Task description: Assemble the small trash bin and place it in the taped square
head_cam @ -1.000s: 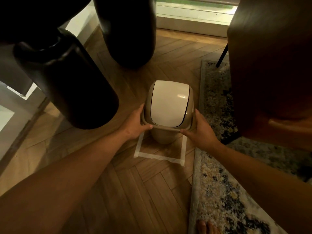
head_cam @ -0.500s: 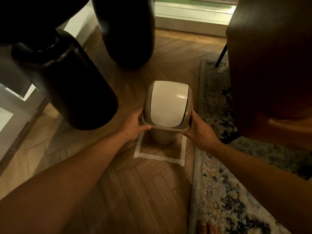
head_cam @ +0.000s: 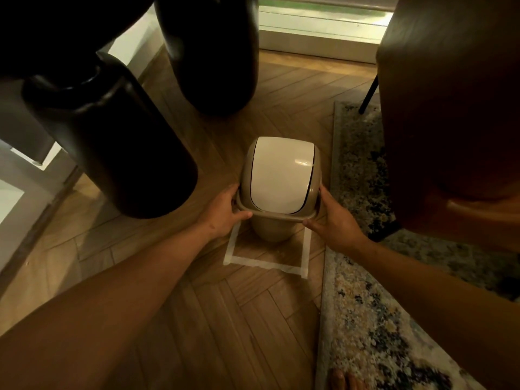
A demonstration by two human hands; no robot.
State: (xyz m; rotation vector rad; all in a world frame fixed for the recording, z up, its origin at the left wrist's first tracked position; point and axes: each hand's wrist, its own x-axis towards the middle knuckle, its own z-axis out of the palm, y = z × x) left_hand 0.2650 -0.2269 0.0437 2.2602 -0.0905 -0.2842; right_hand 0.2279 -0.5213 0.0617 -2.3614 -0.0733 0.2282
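Wood floor (head_cam: 174,327), one bin (head_cam: 278,190), seemingly two-handed grip.

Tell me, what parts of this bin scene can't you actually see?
Head view only:
- Far side of the taped square: behind the trash bin.
- Bin's base contact with the floor: dim, under its body.
- Left hand and right hand fingers: wrapped behind the rim.

— What sort of place am I seeing?
— A home, I'd say — herringbone wood floor (head_cam: 197,319), a patterned rug (head_cam: 365,319), a brown chair (head_cam: 450,108) on thin dark legs.
— Anything else?
— A low window sill (head_cam: 318,38) and a bare foot (head_cam: 342,380) on the rug.
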